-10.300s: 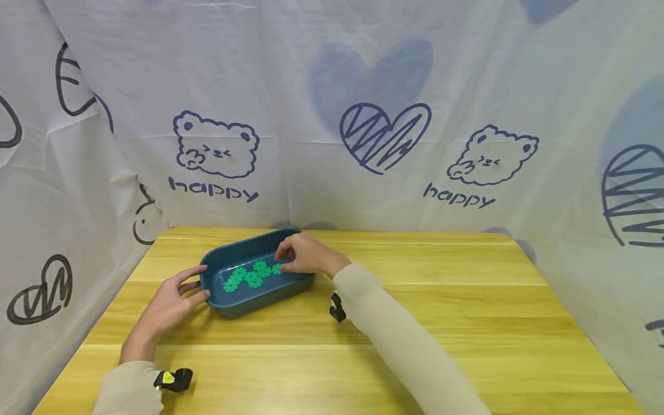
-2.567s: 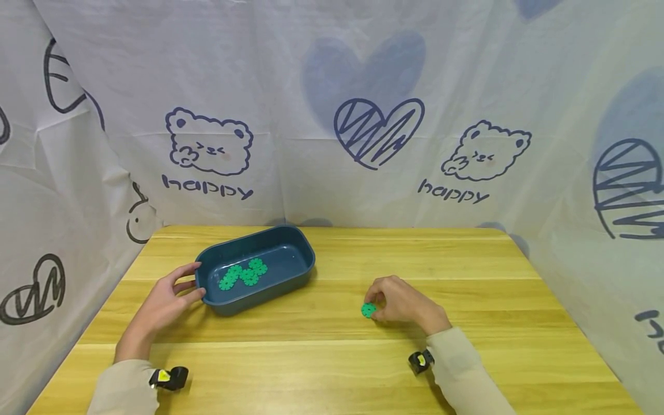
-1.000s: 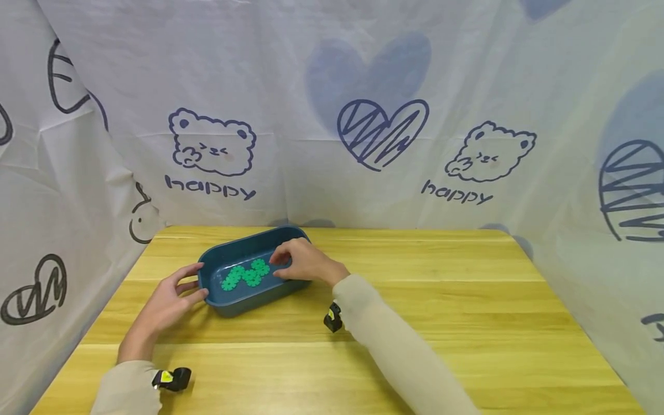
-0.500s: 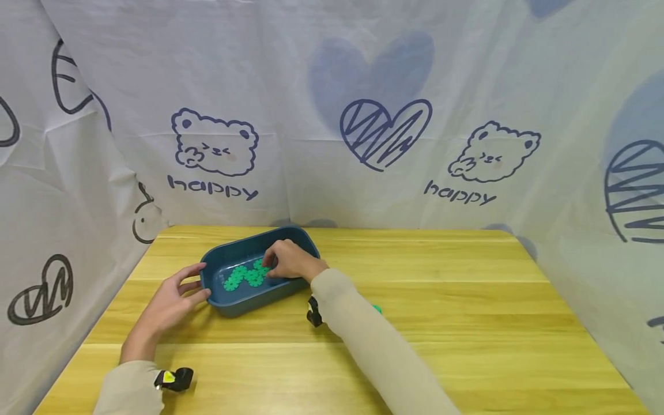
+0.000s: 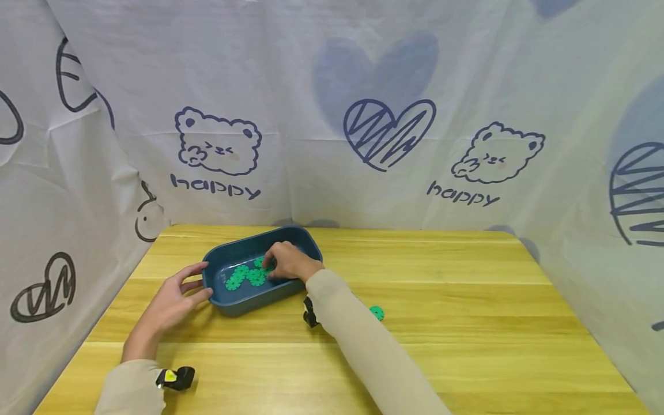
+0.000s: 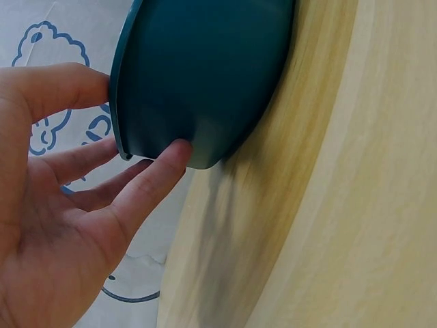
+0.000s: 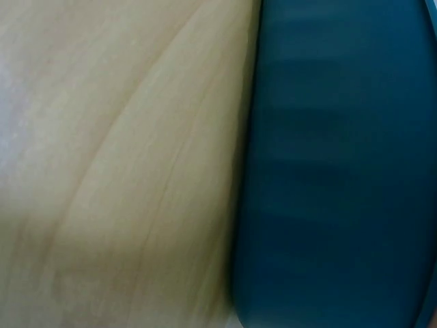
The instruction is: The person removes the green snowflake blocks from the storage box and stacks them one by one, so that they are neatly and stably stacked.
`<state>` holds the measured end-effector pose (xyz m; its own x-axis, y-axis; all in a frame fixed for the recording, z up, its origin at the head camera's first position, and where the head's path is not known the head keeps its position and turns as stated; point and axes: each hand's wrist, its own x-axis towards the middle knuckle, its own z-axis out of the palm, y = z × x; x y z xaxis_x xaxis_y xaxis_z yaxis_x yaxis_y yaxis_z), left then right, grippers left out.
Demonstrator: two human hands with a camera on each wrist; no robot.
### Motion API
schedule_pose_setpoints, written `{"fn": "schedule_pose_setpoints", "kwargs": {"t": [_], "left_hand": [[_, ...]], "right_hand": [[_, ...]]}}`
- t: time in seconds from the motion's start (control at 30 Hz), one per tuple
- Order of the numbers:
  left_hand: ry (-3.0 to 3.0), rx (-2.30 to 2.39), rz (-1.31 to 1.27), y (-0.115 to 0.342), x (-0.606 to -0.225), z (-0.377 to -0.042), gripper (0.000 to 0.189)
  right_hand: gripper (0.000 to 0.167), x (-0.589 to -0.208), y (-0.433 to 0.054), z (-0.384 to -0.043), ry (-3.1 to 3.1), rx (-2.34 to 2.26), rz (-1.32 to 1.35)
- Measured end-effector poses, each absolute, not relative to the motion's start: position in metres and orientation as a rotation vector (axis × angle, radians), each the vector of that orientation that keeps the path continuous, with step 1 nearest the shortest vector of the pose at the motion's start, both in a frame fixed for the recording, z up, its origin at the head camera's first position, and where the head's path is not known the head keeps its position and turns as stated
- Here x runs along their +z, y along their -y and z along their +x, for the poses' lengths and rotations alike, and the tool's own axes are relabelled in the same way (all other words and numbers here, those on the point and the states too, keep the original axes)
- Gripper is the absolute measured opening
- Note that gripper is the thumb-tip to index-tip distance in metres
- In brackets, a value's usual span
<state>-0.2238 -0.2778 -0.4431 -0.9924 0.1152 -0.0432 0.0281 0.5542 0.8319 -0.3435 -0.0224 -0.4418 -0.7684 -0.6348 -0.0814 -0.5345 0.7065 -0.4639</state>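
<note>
A dark blue oblong plastic bin (image 5: 241, 304) stands at the back left of the table, holding several green notched building discs (image 5: 234, 282). My left hand (image 5: 175, 300) holds its left end, fingertips at the rim and thumb against the outer wall; the left wrist view shows the thumb (image 6: 171, 157) on the bin's wall (image 6: 205, 75). My right hand (image 5: 290, 262) reaches inside, thumb and index finger curled round the rightmost disc, which the fingers partly hide. One disc (image 5: 376, 313) lies alone on the table, right of the bin, beside my right sleeve.
The pale wood table (image 5: 467, 323) meets a white printed cloth (image 5: 311, 190) behind, with more cloth at both sides. A small black camera (image 5: 177, 378) sits at my left wrist, another (image 5: 310, 313) at my right. The bin's side wall (image 7: 334, 171) fills half the right wrist view.
My right hand carried one disc out to the table at the right and let it go. It came back into the bin and closed its fingertips round another. The left hand stayed at the bin.
</note>
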Motion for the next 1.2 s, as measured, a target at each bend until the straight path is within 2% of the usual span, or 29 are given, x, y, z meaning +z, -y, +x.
{"fn": "schedule_pose_setpoints", "kwargs": {"t": [0.47, 1.2], "left_hand": [[-2.683, 1.435, 0.113, 0.2768, -0.4432, -0.2238, 0.072], [-2.678, 1.452, 0.119, 0.2776, -0.4445, -0.2248, 0.072]], "right_hand": [[0.028, -0.4428, 0.0210, -0.3444, -2.654, -0.599, -0.946], [0.026, -0.4403, 0.0140, -0.3449, -2.674, -0.545, -1.011]]}}
